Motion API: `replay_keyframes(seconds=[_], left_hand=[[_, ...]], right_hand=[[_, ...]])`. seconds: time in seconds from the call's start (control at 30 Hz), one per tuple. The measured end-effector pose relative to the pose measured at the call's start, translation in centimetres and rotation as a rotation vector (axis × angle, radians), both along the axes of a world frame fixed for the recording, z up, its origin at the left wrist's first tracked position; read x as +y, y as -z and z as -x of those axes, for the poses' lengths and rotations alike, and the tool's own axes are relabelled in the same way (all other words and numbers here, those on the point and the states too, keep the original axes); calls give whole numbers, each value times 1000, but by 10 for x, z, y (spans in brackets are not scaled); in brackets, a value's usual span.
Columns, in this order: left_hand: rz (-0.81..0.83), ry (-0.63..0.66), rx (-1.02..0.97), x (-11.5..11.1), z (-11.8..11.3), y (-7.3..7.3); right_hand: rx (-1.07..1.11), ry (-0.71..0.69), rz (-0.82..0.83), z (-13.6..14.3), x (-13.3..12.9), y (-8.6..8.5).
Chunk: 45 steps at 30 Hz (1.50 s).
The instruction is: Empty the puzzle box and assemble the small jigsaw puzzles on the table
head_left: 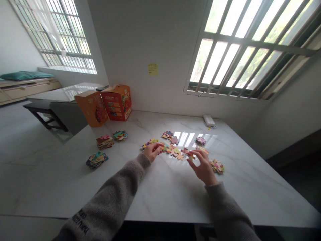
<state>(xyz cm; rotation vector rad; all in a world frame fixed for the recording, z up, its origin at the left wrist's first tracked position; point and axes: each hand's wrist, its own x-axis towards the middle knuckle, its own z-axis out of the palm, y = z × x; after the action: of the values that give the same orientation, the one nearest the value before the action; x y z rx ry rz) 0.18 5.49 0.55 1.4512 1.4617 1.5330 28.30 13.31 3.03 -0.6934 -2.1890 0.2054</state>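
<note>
My left hand [152, 151] rests at the left end of a cluster of loose jigsaw pieces [176, 152], its fingers bent and drawn together. What lies under its fingertips is hidden. At the cluster's right end is my right hand [203, 168], with a gap between thumb and forefinger, the fingertips close to a reddish jigsaw piece [185, 151]. More puzzle pieces [151, 142] lie just behind my left hand. A small pile of pieces [217, 166] sits right of my right hand, and a pinkish pile [200, 140] lies farther back.
Stacks of puzzle pieces [97, 159] stand on the left of the marbled table [160, 194]. Behind them are an orange box [91, 107] and a red-orange puzzle box [116, 103]. A white device [209, 121] lies by the wall, below a barred window [240, 50].
</note>
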Motion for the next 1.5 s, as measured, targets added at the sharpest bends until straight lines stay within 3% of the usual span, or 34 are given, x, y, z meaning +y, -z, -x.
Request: replay_keyframes(seconds=[0.1,0.27,0.5,0.67,0.83,0.9,1.07,1.23,1.4,1.5], left_hand=[[-3,7,85,-1,-1,-1],[-4,8,170,-3,-4,-7],[-25,-23,214,-4,0,-9],[-81,-130,419,-2,8,-8],[-156,-225,699,2,17,-3],[-139,-234,750,3,19,0],[-146,-193,778,3,18,2],[-157,-151,776,0,13,-2],[-168,-111,719,0,10,-3],[-173,-68,649,-1,6,-5]], right_hand=[[-19,242,-45,-49,12,12],[-155,456,-79,-114,32,39],[-248,548,-31,-130,40,48],[-210,567,-100,-100,25,36],[-289,119,-3,-24,2,17],[-319,20,35,8,0,12],[-447,65,61,62,20,9],[-519,48,157,76,46,14],[-403,-17,335,69,55,20],[-261,-12,331,62,56,16]])
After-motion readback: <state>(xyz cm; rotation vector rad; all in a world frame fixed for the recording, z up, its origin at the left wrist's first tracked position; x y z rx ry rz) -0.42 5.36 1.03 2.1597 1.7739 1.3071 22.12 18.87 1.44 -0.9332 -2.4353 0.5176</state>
